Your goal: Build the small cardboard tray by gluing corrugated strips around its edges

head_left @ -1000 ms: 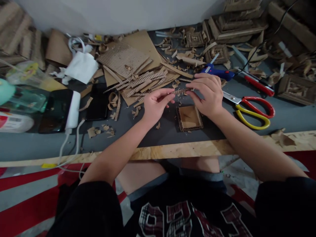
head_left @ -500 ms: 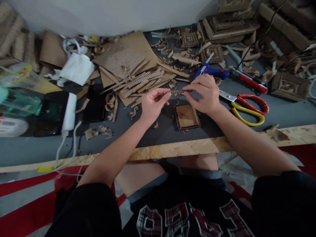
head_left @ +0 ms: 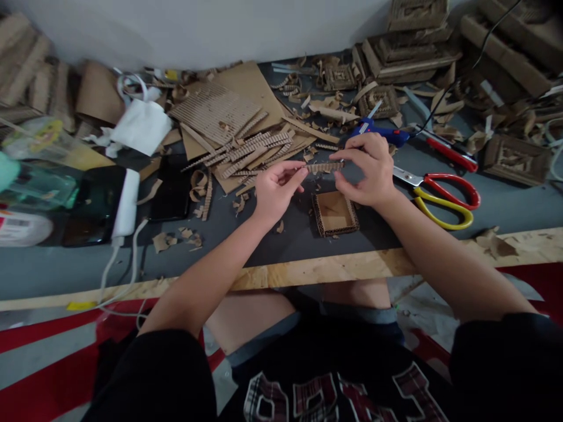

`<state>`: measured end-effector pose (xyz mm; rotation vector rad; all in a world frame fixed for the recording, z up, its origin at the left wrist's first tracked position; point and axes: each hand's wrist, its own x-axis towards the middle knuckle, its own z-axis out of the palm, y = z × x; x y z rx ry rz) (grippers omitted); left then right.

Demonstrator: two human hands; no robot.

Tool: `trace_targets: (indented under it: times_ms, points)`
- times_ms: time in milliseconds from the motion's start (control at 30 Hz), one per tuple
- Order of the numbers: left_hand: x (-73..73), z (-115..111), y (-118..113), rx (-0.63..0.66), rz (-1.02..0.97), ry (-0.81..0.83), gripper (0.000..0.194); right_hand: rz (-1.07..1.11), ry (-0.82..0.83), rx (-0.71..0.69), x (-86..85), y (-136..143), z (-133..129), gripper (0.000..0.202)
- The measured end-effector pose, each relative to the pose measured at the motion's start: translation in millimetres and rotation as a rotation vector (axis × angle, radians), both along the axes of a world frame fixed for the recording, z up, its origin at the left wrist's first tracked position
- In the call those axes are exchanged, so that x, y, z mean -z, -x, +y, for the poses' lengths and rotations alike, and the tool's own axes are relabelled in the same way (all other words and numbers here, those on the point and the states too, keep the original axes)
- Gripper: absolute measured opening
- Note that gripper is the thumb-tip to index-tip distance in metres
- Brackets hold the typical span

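Note:
My left hand (head_left: pixel 278 186) pinches the left end of a short corrugated cardboard strip (head_left: pixel 323 167), held level above the table. At the strip's right end is my right hand (head_left: pixel 367 170), its thumb and index finger apart around that end; whether a fingertip touches it is hard to tell. Just below the strip, a small square cardboard tray (head_left: pixel 335 213) with corrugated edges lies on the dark table. A blue glue gun (head_left: pixel 387 135) lies behind my right hand, and scissors (head_left: pixel 444 196) with red and yellow handles rest to its right.
Loose corrugated strips (head_left: pixel 259 152) and cardboard sheets (head_left: pixel 215 111) lie behind my left hand. Phones (head_left: pixel 93 205), a white cable and a plastic cup are at the left. Stacked cardboard frames (head_left: pixel 409 55) stand at the back right. Red-handled pliers (head_left: pixel 453 153) lie beyond the scissors.
The fingers of my right hand have spread from their pinch at the strip's right end. More of the strip's ridged face shows. My left hand still pinches its end.

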<state>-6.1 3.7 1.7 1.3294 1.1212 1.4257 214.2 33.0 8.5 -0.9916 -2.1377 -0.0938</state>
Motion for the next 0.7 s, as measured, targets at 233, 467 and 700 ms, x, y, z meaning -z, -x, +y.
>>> trace_targets:
  times_ms: [233,467,700]
  points:
    - [4.9,2.9,1.8,-0.032,0.028,-0.025,0.056,0.019,0.054,0.011,-0.6,-0.3,-0.6,0.033]
    - [1.0,-2.4,-1.3,0.078,-0.074,0.057,0.051,0.065,-0.054,-0.009,5.1,9.3,-2.6,0.031]
    - [-1.8,-20.1,-11.6,0.147,-0.117,0.147,0.041,0.063,-0.021,-0.126,12.0,12.0,-9.3,0.026]
